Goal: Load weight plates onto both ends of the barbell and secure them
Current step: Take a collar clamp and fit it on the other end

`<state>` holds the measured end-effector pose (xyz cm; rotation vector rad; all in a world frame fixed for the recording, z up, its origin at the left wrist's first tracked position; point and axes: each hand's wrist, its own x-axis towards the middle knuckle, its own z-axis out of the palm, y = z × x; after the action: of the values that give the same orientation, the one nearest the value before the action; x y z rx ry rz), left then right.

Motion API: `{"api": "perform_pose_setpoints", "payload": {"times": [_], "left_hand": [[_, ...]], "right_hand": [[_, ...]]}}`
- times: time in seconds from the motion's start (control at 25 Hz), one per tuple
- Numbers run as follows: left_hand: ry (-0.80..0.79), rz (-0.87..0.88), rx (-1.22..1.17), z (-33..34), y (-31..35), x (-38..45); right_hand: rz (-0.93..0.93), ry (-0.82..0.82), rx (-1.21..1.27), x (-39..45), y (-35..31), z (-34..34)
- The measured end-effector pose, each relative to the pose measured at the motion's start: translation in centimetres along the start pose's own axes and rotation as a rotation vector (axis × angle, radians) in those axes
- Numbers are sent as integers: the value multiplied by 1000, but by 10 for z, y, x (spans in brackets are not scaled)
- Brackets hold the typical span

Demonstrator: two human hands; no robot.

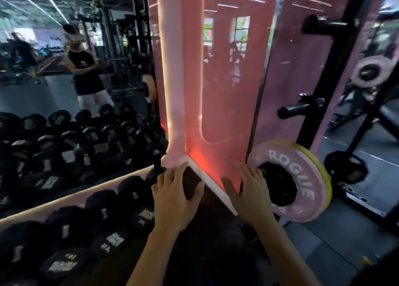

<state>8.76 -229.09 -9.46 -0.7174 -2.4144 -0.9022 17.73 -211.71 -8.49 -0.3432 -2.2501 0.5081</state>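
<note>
Both hands are out in front with the fingers spread wide, and neither one holds anything. The left hand [172, 194] floats over the dark floor near the corner where the mirror wall meets the pink wall. The right hand [248, 190] reaches toward the pink plate [302, 177], and its fingertips are just beside the plate's inner edge or touching it; the blur makes it hard to tell which. The pink plate has big white letters on its face and sits low on the black rack [336, 74], on a peg near the rack's bottom end, with a yellow plate [326, 175] right behind it. Higher up the rack two bare pegs [300, 107] stick out. The barbell itself is not clear in this view. The plate looks thick, stiff and heavy, so I think it wants both hands, one on each side of the rim, or fingers hooked in the middle hole. It should slide straight off its peg, and it could drop on toes if it tips. To the left, rows of black dumbbells [103, 227] sit along the base of the mirror [54, 70], which shows a person standing.
</note>
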Motion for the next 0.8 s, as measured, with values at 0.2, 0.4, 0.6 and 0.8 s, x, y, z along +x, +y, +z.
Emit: {"api": "perform_pose_setpoints", "payload": {"times": [0.2, 0.4, 0.6, 0.8], "left_hand": [[-144, 156, -197, 89, 28, 62], [-237, 295, -288, 172, 81, 127], [-244, 356, -301, 239, 118, 213], [-275, 397, -361, 303, 150, 263]], "right_hand": [[187, 103, -106, 27, 69, -1], [368, 211, -183, 82, 158, -12], [361, 269, -170, 154, 224, -18], [431, 312, -206, 192, 278, -17]]}}
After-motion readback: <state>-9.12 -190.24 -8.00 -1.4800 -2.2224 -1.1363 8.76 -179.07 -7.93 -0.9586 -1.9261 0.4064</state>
